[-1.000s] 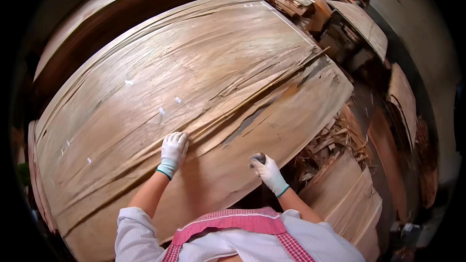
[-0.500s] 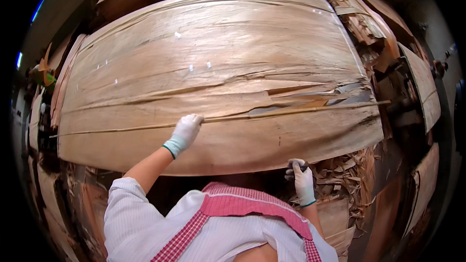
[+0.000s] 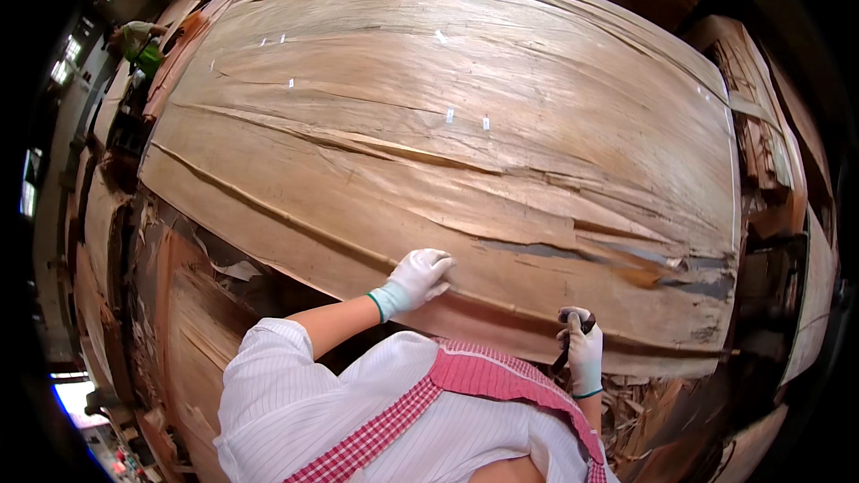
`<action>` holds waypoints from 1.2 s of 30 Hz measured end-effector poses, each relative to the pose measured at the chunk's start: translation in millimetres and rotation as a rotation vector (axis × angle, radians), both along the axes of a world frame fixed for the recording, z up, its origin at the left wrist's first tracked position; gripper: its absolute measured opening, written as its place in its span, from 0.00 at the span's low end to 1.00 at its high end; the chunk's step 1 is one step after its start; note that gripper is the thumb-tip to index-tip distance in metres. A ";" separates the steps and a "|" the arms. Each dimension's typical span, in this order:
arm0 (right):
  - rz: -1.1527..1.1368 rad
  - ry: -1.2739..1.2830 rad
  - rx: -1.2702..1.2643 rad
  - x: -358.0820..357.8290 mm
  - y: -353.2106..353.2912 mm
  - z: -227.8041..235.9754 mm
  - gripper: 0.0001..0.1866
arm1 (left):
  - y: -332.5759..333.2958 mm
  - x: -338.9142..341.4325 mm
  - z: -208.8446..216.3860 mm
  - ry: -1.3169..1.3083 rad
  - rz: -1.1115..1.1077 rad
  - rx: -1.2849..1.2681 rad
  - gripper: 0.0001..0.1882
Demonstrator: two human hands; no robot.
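Holding thin pole, left hand has it closer to veneer sheet near edge than earlier; right hand clasps dark object.

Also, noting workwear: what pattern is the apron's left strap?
Left strap: red and white check, best in head view.

Past the long stick, raised folds interrupt the open veneer.

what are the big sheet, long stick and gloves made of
Veneer sheet: thin wood, seemingly bare with a faint sheen; grain and ragged splits show it. Long stick: probably bamboo, smooth-looking, judging by its ring-like nodes. White gloves: likely matte knitted fabric, given the snug fit and green cuff edges; fibre unclear.
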State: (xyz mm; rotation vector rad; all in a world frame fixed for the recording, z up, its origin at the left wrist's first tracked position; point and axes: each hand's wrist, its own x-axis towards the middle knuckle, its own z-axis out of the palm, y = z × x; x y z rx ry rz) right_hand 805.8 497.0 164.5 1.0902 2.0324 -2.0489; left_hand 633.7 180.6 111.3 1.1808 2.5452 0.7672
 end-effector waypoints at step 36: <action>-0.009 1.135 -0.108 -657.4 160.8 356.3 0.06 | 96.8 -226.7 60.6 0.324 0.671 0.215 0.19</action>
